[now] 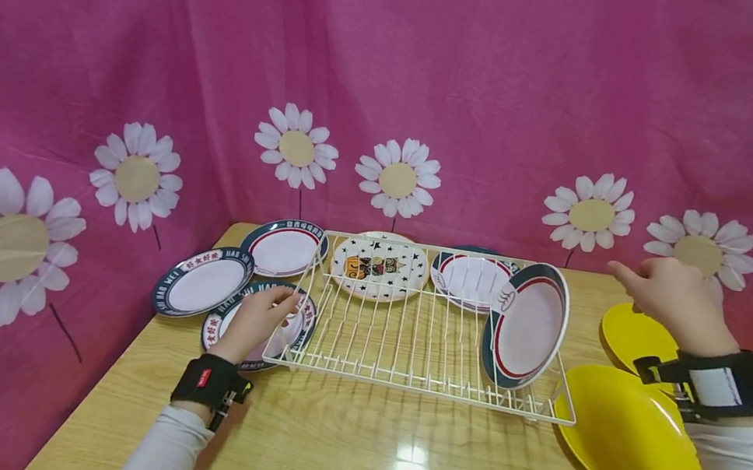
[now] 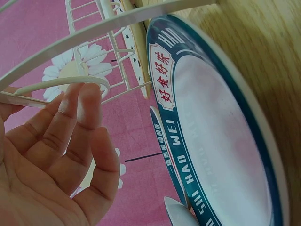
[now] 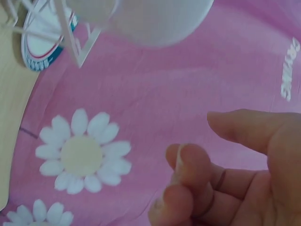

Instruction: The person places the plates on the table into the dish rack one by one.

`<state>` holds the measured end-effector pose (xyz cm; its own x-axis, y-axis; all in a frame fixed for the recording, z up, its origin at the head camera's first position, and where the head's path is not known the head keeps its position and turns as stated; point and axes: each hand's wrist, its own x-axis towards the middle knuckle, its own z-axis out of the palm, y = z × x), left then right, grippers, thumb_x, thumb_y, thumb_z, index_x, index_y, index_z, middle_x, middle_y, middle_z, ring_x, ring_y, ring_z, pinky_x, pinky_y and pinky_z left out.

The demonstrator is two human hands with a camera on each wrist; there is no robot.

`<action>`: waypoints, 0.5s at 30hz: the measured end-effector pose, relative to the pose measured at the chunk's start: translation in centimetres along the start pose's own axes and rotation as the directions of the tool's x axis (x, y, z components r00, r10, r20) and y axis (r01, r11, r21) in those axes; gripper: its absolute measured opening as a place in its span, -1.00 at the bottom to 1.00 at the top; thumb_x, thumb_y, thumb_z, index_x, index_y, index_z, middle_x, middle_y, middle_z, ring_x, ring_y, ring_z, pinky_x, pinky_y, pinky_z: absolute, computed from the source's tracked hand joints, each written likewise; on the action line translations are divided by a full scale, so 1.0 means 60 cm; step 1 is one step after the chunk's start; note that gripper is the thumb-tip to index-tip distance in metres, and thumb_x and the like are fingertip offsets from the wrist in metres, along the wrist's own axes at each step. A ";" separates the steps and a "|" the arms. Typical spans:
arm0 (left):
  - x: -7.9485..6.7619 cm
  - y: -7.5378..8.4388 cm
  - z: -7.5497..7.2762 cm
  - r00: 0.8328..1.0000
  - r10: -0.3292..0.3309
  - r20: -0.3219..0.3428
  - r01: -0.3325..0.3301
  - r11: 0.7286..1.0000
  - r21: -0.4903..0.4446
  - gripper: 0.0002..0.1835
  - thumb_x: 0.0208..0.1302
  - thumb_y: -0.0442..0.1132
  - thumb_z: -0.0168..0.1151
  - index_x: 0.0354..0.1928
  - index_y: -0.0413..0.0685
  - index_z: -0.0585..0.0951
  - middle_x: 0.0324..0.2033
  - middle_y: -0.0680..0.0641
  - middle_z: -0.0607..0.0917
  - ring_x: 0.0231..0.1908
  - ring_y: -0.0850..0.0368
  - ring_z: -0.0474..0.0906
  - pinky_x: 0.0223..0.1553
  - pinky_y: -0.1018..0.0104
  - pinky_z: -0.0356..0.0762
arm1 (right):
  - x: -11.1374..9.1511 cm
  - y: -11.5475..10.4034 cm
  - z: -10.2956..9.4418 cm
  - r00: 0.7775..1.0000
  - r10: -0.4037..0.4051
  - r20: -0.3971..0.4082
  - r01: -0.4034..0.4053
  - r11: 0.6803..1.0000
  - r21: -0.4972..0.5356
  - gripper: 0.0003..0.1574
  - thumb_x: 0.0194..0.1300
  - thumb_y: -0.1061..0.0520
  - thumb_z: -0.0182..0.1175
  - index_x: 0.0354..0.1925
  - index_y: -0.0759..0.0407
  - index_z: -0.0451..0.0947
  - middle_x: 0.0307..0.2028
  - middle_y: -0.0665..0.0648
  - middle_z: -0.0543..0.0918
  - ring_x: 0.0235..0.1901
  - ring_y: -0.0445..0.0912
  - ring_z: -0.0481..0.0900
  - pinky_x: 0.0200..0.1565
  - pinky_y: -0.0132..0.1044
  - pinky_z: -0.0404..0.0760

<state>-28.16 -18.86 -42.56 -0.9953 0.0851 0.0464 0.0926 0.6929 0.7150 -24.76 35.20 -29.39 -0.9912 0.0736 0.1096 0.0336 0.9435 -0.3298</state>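
A white wire dish rack [image 1: 387, 377] stands on the table with one rimmed plate [image 1: 529, 328] upright in its right end. My left hand [image 1: 258, 320] holds the rack's left end, fingertips and thumb on the white wire [image 2: 61, 82] in the left wrist view. Just beneath that hand lies a plate with a dark lettered rim [image 2: 164, 117]. My right hand [image 1: 682, 300] is raised at the right with nothing in it, thumb apart from the bent fingers [image 3: 195, 165]. Below it are a small yellow plate [image 1: 632, 333] and a large yellow plate [image 1: 632, 447].
Behind the rack lie a star-patterned plate [image 1: 382, 247] and a rimmed plate [image 1: 466, 277]. Two more rimmed plates, a back one [image 1: 286, 251] and a left one [image 1: 204, 284], lie at the table's left. A pink flowered curtain [image 1: 491, 108] hangs behind the wooden table [image 1: 322, 448].
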 end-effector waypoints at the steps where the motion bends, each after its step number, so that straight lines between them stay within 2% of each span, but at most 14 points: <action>1: 0.000 0.000 0.000 1.000 -0.001 0.000 0.001 1.000 -0.001 -0.58 0.47 0.01 0.00 0.17 -0.08 0.56 -0.13 -0.11 0.74 -0.28 0.13 0.64 -0.27 0.29 0.54 | 0.000 0.010 -0.002 1.000 0.010 -0.002 -0.010 1.000 -0.001 -0.02 0.40 -0.42 -0.13 -0.17 0.53 0.54 -0.55 0.26 0.66 -0.52 0.06 0.54 -0.51 -0.15 0.55; 5: -0.001 -0.001 0.000 1.000 -0.006 0.003 0.006 1.000 -0.007 -0.58 0.48 0.01 0.00 0.17 -0.07 0.57 -0.13 -0.10 0.74 -0.28 0.13 0.63 -0.26 0.28 0.53 | -0.002 0.052 -0.008 0.997 0.073 -0.017 -0.072 0.997 0.027 -0.04 0.40 -0.43 -0.16 -0.22 0.50 0.54 -0.49 0.35 0.66 -0.48 0.10 0.57 -0.52 -0.14 0.53; 9: -0.003 -0.002 0.002 1.000 -0.011 0.006 0.011 1.000 -0.014 -0.58 0.48 0.00 0.00 0.17 -0.08 0.56 -0.14 -0.09 0.74 -0.28 0.13 0.63 -0.25 0.27 0.53 | -0.004 0.100 -0.005 0.988 0.153 -0.021 -0.152 0.987 0.052 -0.05 0.39 -0.43 -0.16 -0.33 0.45 0.58 -0.51 0.33 0.66 -0.47 0.12 0.53 -0.54 -0.17 0.47; 15: -0.003 -0.003 0.001 1.000 -0.013 0.001 0.013 1.000 -0.013 -0.59 0.47 0.01 0.01 0.17 -0.07 0.57 -0.14 -0.08 0.74 -0.28 0.14 0.63 -0.26 0.28 0.53 | -0.010 0.175 0.013 0.964 0.267 0.003 -0.265 0.958 0.108 -0.06 0.40 -0.36 -0.11 -0.21 0.57 0.52 -0.50 0.38 0.63 -0.47 0.14 0.53 -0.52 -0.13 0.51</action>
<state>-27.97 -18.93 -42.73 -0.9964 0.0766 0.0367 0.0793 0.6847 0.7245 -23.91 44.83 -33.67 -0.9468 0.3214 0.0145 0.2815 0.8493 -0.4466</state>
